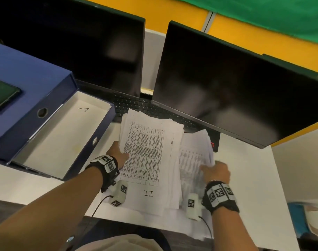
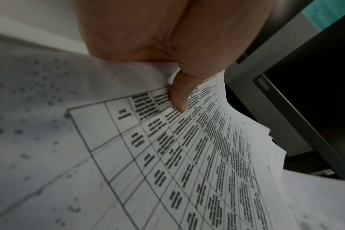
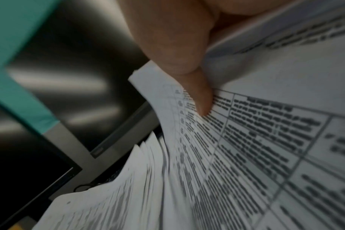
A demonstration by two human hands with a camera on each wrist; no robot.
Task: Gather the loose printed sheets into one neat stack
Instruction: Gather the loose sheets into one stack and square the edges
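Note:
A thick, uneven bundle of printed sheets point(image 1: 147, 156) with tables lies in front of me on the white desk point(image 1: 248, 178). My left hand point(image 1: 118, 153) grips its left edge, thumb point(image 2: 179, 96) pressed on the top sheet point(image 2: 187, 155). A second, blurred batch of sheets point(image 1: 196, 151) sits to the right, partly lifted and curling. My right hand point(image 1: 216, 171) pinches that batch at its edge, thumb point(image 3: 201, 99) on the printed side point(image 3: 246, 147). The sheets' edges are fanned and not aligned.
An open blue box file point(image 1: 60, 134) with a bare grey inside lies at the left, a phone point(image 1: 2, 98) on its lid. Two dark monitors point(image 1: 227, 87) and a black keyboard point(image 1: 136, 105) stand just behind the paper. Bare desk lies to the right.

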